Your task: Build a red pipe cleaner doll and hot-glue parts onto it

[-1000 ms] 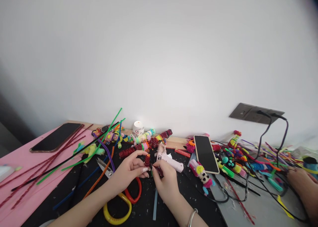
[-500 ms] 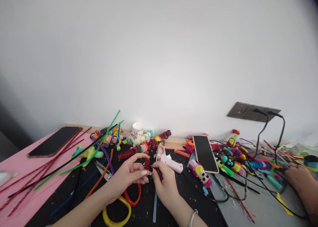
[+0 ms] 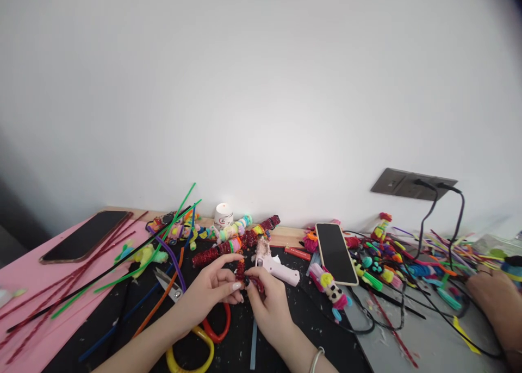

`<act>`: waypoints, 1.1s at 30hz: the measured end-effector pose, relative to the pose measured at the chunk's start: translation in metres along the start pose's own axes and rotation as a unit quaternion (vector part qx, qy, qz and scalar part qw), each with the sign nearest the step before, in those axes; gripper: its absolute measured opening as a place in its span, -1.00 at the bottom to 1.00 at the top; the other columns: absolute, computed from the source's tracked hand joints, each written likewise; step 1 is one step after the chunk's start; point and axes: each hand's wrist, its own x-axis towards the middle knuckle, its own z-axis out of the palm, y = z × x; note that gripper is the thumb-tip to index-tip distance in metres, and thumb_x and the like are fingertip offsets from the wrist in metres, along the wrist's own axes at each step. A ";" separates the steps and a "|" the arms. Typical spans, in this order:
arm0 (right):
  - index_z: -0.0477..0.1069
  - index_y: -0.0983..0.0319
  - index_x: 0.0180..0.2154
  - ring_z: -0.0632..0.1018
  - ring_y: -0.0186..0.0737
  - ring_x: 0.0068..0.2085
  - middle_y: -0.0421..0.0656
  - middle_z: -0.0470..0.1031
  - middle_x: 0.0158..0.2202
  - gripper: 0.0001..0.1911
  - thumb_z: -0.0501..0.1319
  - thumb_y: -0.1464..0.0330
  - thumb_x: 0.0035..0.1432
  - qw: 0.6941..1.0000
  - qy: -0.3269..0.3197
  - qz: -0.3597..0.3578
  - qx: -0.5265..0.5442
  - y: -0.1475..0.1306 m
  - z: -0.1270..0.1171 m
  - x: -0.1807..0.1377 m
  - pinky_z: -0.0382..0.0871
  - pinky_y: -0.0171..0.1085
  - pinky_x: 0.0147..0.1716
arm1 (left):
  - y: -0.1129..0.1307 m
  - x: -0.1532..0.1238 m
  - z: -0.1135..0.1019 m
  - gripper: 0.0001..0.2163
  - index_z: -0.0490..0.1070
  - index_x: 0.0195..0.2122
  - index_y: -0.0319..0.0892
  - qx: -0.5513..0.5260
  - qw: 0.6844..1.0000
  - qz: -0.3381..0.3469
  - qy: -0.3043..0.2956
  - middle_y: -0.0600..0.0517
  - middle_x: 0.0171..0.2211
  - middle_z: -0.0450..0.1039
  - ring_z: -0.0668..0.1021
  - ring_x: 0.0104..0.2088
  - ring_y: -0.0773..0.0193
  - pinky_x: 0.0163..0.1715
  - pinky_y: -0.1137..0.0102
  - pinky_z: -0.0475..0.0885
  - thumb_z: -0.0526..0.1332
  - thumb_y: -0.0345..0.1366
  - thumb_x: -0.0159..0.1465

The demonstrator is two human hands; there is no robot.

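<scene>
- The grip of the left hand (image 3: 210,290) is pressed together. Thumb and fingertips pinch the red coiled piece (image 3: 241,268), a short glittery twist of pipe cleaner held roughly upright.
- The grip of the right hand (image 3: 271,305) is closed too, pinching the lower end of the same piece, where a red strand bends off to the right. The two hands meet at the fingertips.
- The piece sits just above the black surface (image 3: 310,318), mid-scene and near the person.
- Just beyond it to the right lies a pink-white glue gun (image 3: 281,269). Farther back runs a row of coloured coiled figures (image 3: 236,241).
- Left of the left hand lie snips (image 3: 168,284) among long green pipe cleaners (image 3: 163,237).
- By the left wrist lie a red ring (image 3: 218,329) and a yellow ring (image 3: 191,359). A clear glue stick (image 3: 253,343) lies between the forearms.
- A phone (image 3: 335,252) lies face up to the right, and a second phone (image 3: 84,235) lies on the pink mat (image 3: 36,286) at far left.
- Another person's hand (image 3: 491,302) rests at the right edge among loose pipe cleaners and black cables.
</scene>
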 end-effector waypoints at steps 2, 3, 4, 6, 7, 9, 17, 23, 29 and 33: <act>0.39 0.23 -0.24 0.48 -0.30 -0.45 -0.19 0.50 -0.42 -0.82 0.06 0.51 0.14 1.000 0.001 -0.001 -0.005 0.000 0.000 0.000 0.33 -0.37 -0.45 | -0.001 0.000 0.000 -0.54 0.26 0.03 -0.12 -0.002 1.000 0.002 -0.006 0.18 -0.51 0.40 0.57 -0.42 0.32 -0.35 0.42 0.45 0.33 -0.26 0.12; 0.39 0.23 -0.24 0.47 -0.30 -0.46 -0.19 0.49 -0.42 -0.82 0.07 0.51 0.14 1.000 0.002 -0.002 -0.007 0.001 0.001 0.000 0.32 -0.37 -0.45 | -0.001 0.000 0.000 -0.54 0.26 0.04 -0.12 -0.003 1.000 0.001 -0.010 0.18 -0.51 0.40 0.57 -0.42 0.31 -0.34 0.42 0.46 0.33 -0.26 0.12; 0.39 0.23 -0.25 0.47 -0.30 -0.46 -0.20 0.49 -0.43 -0.82 0.07 0.51 0.14 1.000 0.004 -0.002 -0.010 0.001 0.001 0.000 0.32 -0.37 -0.45 | -0.001 0.000 0.000 -0.53 0.25 0.05 -0.12 -0.003 1.000 0.000 -0.012 0.18 -0.50 0.40 0.57 -0.41 0.31 -0.34 0.41 0.46 0.32 -0.26 0.12; 0.39 0.23 -0.26 0.46 -0.31 -0.47 -0.20 0.48 -0.44 -0.83 0.07 0.51 0.13 1.000 0.004 -0.001 -0.015 0.001 0.001 0.000 0.31 -0.38 -0.47 | -0.002 -0.001 0.000 -0.52 0.24 0.06 -0.11 -0.001 1.000 0.000 -0.012 0.18 -0.49 0.40 0.56 -0.41 0.31 -0.33 0.40 0.46 0.32 -0.26 0.12; 0.39 0.23 -0.27 0.46 -0.31 -0.47 -0.20 0.47 -0.44 -0.83 0.07 0.51 0.13 1.000 0.002 0.001 -0.015 0.002 0.001 0.000 0.30 -0.38 -0.47 | -0.002 -0.001 0.000 -0.51 0.23 0.07 -0.12 0.000 1.000 0.000 -0.012 0.18 -0.49 0.39 0.56 -0.41 0.31 -0.33 0.40 0.46 0.32 -0.26 0.13; 0.40 0.23 -0.27 0.45 -0.31 -0.47 -0.20 0.47 -0.44 -0.83 0.07 0.51 0.13 1.000 0.000 0.003 -0.015 0.002 0.001 0.000 0.30 -0.38 -0.47 | -0.003 -0.001 0.000 -0.52 0.23 0.07 -0.12 0.000 1.000 0.001 -0.012 0.18 -0.49 0.39 0.56 -0.41 0.31 -0.32 0.40 0.46 0.31 -0.27 0.13; 0.39 0.25 -0.31 0.41 -0.32 -0.51 -0.21 0.43 -0.49 -0.85 0.06 0.50 0.13 1.000 -0.001 0.006 -0.025 0.003 0.003 -0.001 0.24 -0.38 -0.50 | -0.004 0.002 -0.001 -0.56 0.26 0.03 -0.13 0.017 1.000 0.006 -0.008 0.18 -0.50 0.40 0.56 -0.42 0.32 -0.35 0.41 0.44 0.31 -0.25 0.13; 0.37 0.24 -0.30 0.44 -0.30 -0.46 -0.20 0.45 -0.45 -0.86 0.06 0.49 0.14 0.999 -0.014 0.024 -0.027 0.003 0.002 -0.001 0.26 -0.37 -0.46 | -0.006 0.002 -0.001 -0.52 0.24 0.06 -0.11 0.009 1.000 0.003 -0.013 0.19 -0.49 0.41 0.56 -0.43 0.32 -0.34 0.39 0.45 0.32 -0.24 0.11; 0.35 0.23 -0.30 0.45 -0.29 -0.43 -0.19 0.45 -0.43 -0.86 0.05 0.50 0.12 0.999 -0.033 0.027 -0.023 0.002 0.000 0.000 0.26 -0.35 -0.42 | -0.003 0.001 0.000 -0.54 0.25 0.04 -0.13 0.020 1.000 0.005 -0.007 0.18 -0.50 0.42 0.56 -0.43 0.31 -0.35 0.39 0.45 0.31 -0.25 0.11; 0.34 0.23 -0.31 0.43 -0.29 -0.44 -0.20 0.44 -0.44 -0.86 0.05 0.51 0.11 0.999 -0.038 0.027 -0.020 0.001 0.000 0.000 0.25 -0.36 -0.44 | -0.004 0.001 -0.001 -0.58 0.23 0.00 -0.13 0.022 1.000 0.005 -0.008 0.18 -0.50 0.42 0.56 -0.42 0.31 -0.33 0.38 0.45 0.29 -0.28 0.13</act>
